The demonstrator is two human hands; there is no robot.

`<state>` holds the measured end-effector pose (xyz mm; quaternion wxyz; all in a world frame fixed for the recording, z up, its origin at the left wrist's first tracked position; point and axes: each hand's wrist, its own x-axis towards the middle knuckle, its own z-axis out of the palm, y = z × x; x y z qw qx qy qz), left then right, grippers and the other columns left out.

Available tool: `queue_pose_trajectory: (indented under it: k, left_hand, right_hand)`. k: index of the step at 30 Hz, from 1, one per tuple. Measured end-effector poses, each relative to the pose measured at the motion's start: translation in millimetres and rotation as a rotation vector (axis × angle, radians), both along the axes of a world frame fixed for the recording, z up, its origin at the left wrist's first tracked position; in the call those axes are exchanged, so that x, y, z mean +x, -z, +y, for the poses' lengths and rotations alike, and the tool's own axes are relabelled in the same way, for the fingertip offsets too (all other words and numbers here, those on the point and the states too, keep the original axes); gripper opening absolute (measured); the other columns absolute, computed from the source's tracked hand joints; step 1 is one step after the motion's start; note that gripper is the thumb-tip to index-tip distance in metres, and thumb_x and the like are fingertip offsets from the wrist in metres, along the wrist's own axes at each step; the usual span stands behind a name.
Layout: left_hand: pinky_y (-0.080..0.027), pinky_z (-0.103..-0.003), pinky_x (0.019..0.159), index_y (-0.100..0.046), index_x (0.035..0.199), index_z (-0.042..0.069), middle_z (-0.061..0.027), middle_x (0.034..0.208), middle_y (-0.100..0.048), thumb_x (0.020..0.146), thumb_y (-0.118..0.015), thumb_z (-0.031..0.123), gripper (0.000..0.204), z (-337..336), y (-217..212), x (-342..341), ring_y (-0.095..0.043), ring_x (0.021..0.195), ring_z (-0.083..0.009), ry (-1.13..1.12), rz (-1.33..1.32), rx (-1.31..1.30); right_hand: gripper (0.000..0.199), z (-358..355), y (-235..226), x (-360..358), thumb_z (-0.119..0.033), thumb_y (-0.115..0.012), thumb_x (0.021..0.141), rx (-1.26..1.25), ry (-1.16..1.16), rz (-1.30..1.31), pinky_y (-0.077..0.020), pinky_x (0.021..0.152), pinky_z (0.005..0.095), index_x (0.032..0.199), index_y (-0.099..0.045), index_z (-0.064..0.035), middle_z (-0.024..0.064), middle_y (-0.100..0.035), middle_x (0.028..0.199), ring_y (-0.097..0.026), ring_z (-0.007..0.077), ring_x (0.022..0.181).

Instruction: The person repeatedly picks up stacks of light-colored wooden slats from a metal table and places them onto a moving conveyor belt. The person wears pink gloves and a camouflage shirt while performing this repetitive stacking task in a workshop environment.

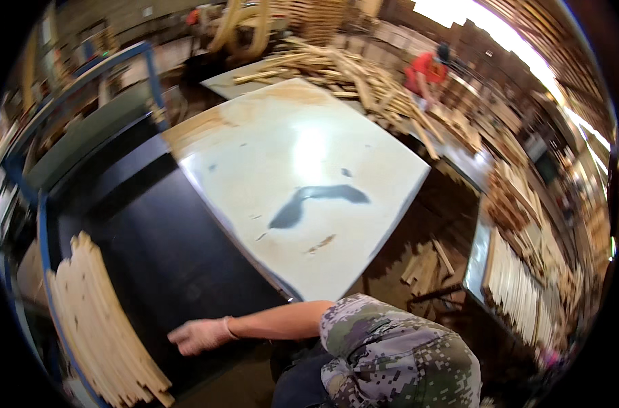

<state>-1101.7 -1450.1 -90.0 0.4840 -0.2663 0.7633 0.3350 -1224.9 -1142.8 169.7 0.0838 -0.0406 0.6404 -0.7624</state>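
My right hand (199, 337), in a pale glove, reaches leftward across my front from a camouflage sleeve (398, 353). It is over the near part of a dark, smooth tabletop (166, 238), to the right of a row of pale wooden strips (98, 313). Motion smears its fingers, so their shape is unclear, and I see nothing plainly held in them. The strips lie side by side along the dark top's left edge, their ends uneven. My left hand is out of the picture.
A large pale board (255, 156) with a glossy, stained surface adjoins the dark top. Beyond it lies a loose pile of wooden sticks (364, 78). A blue metal frame (112, 61) rises at left. More strips (520, 292) stand on a bench at right. A person in red (428, 73) works farther back.
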Motion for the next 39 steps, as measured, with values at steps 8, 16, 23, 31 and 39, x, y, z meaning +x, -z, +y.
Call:
queue_pose_trajectory:
  k: [8, 16, 23, 31, 39]
  left_hand:
    - [-0.053, -0.045, 0.083, -0.071, 0.12, -0.002, -0.0118, 0.109, -0.072, 0.101, -0.067, 0.038, 0.044, 96.6, 6.4, -42.7, -0.066, 0.093, -0.0279, 0.495, 0.061, 0.023]
    - [-0.053, -0.046, 0.086, -0.07, 0.125, -0.003, -0.0132, 0.115, -0.073, 0.101, -0.067, 0.038, 0.047, 212.7, 14.6, 16.8, -0.068, 0.098, -0.0291, 0.869, 0.111, 0.042]
    - [-0.054, -0.047, 0.089, -0.069, 0.129, -0.003, -0.0145, 0.119, -0.074, 0.102, -0.067, 0.038, 0.05, 313.4, 10.5, 148.4, -0.069, 0.103, -0.0301, 1.221, 0.112, -0.007]
    - [-0.054, -0.048, 0.092, -0.069, 0.135, -0.004, -0.016, 0.125, -0.075, 0.102, -0.068, 0.038, 0.054, 427.1, 37.0, 266.6, -0.07, 0.108, -0.0313, 1.443, 0.262, -0.107]
    - [-0.052, -0.048, 0.106, -0.066, 0.143, -0.006, -0.0202, 0.148, -0.067, 0.1, -0.07, 0.043, 0.066, 546.5, 24.8, 370.9, -0.063, 0.133, -0.035, 1.38, 0.389, -0.281]
  right_hand:
    - [0.034, 18.6, 45.6, 214.9, -0.03, -0.07, 0.097, 0.297, -0.059, -0.125, -0.0512, 0.08, 0.0455, 0.103, -0.058, 0.0014, 0.0157, -0.062, 0.092, -0.061, 0.0274, 0.09]
    - [0.074, 41.4, 107.6, 445.4, -0.055, -0.057, 0.1, 0.525, 0.406, -0.912, -0.0478, 0.115, 0.0471, 0.155, -0.058, -0.0049, 0.023, -0.065, 0.148, -0.061, 0.04, 0.138]
    - [0.065, 62.5, 201.1, 685.0, -0.054, -0.059, 0.096, 0.154, 0.982, -1.366, -0.0488, 0.115, 0.0473, 0.141, -0.072, -0.0088, 0.0184, -0.068, 0.146, -0.063, 0.0377, 0.137]
    - [0.06, 30.0, 227.6, 897.2, -0.049, -0.062, 0.096, -0.124, 1.341, -1.569, -0.0512, 0.11, 0.048, 0.131, -0.075, -0.0027, 0.0223, -0.07, 0.141, -0.063, 0.0415, 0.135]
    - [0.066, -3.5, 241.0, 913.3, -0.053, -0.055, 0.098, -0.382, 1.567, -1.431, -0.0463, 0.115, 0.0464, 0.137, -0.072, -0.0028, 0.0236, -0.066, 0.146, -0.058, 0.0413, 0.14]
